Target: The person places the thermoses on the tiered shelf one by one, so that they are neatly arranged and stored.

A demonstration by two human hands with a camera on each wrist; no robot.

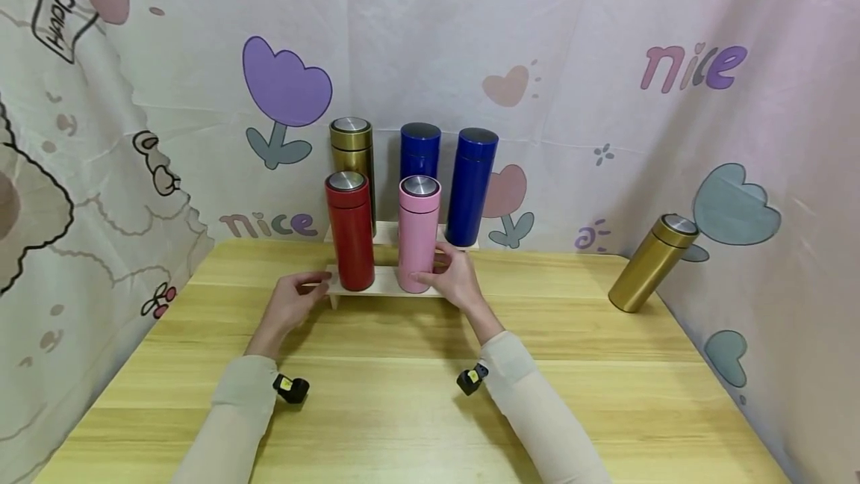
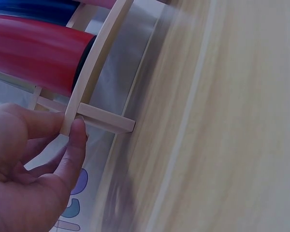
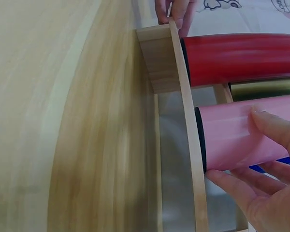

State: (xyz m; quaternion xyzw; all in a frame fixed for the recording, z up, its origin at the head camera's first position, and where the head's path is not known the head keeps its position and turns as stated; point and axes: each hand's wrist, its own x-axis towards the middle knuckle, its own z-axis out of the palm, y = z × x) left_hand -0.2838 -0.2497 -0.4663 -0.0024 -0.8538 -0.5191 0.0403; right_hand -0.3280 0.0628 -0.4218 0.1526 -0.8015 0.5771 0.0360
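A two-tier wooden stand (image 1: 386,281) bears several vacuum flasks. On its front tier stand a red flask (image 1: 350,237) and a pink flask (image 1: 418,241), both upright with steel-topped lids. My right hand (image 1: 458,276) holds the pink flask low down, thumb on its near side and fingers behind, as the right wrist view shows. With thumb and fingers my left hand (image 2: 36,164) pinches the left end of the front board, beside the red flask. Behind, on the rear tier, are a gold flask (image 1: 352,142) and two blue flasks, one upright (image 1: 420,148) and one leaning slightly right (image 1: 472,189).
Another gold flask (image 1: 652,264) stands apart near the right edge of the wooden table (image 1: 376,409). A printed cloth (image 1: 564,36) hangs behind the table and along both sides. Small black cameras (image 1: 292,388) sit at both wrists, by the light sleeves (image 1: 235,409).
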